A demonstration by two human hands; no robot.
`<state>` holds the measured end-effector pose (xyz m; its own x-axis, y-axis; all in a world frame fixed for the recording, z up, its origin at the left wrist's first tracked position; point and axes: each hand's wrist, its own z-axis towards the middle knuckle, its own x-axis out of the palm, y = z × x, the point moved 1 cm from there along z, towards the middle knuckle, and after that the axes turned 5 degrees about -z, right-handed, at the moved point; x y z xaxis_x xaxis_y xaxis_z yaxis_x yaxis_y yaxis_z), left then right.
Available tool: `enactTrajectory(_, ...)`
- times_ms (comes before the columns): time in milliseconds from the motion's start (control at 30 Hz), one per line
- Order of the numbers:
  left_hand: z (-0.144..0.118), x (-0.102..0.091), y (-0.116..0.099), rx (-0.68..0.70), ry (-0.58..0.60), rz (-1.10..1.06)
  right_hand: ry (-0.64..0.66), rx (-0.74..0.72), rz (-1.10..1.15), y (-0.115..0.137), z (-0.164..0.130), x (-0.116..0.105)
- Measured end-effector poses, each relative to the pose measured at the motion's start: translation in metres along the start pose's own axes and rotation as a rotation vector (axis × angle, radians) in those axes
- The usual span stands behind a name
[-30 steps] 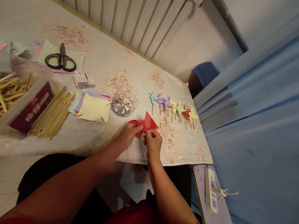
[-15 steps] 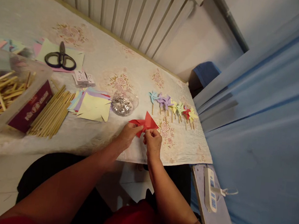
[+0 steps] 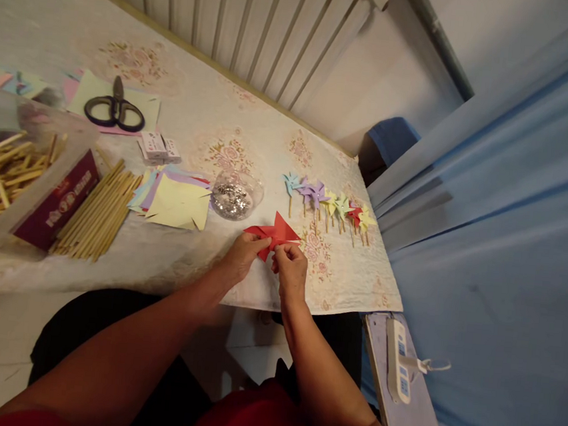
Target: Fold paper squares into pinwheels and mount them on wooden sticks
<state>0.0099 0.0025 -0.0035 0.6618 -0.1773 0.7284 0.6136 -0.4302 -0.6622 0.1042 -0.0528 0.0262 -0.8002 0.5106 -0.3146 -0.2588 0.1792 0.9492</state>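
Near the table's front edge, a red paper pinwheel (image 3: 282, 229) is held between my two hands, some of its blades folded in toward the middle. My left hand (image 3: 243, 257) pinches it at the left with the thumb on top, close to its centre. Closed at its lower right is my right hand (image 3: 291, 267), fingertips pressed at the paper's middle; whether a pin or anything small is in them I cannot make out. Just behind stands a clear round tub (image 3: 237, 196) of small shiny metal pins. Finished pinwheels on sticks (image 3: 317, 195) in several colours lie to the right.
Left of the tub lie cut paper squares (image 3: 178, 201), a bundle of thin sticks (image 3: 99, 215) and a plastic bin (image 3: 75, 159) of more sticks. Scissors (image 3: 116, 113) rest on paper behind small white boxes (image 3: 160, 147). A power strip (image 3: 399, 361) sits below at right, beside a blue curtain (image 3: 507, 234).
Almost nothing differs. The red paper's upper right blade has shifted very slightly left, while both hands keep their places on it.
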Motion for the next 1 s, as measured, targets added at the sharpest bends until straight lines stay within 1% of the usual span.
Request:
enactTrajectory(200, 0.0001, 0.001, 0.0008, 0.008, 0.019, -0.017, -0.042, 0.014, 0.039, 0.0011, -0.0003, 0.0008)
enactTrajectory(433, 0.0001, -0.0007, 0.0022, -0.005, 0.007, -0.01, -0.079, -0.001, 0.0, -0.0001, -0.0009, 0.0037)
enactTrajectory(700, 0.0001, -0.0003, 0.0009, 0.001, -0.038, 0.033, -0.078, -0.002, -0.037, -0.0014, -0.002, 0.0043)
enactTrajectory(1000, -0.0021, 0.0001, -0.0011, -0.019, -0.022, 0.046, -0.074, 0.01, -0.032, -0.0017, -0.0019, 0.0038)
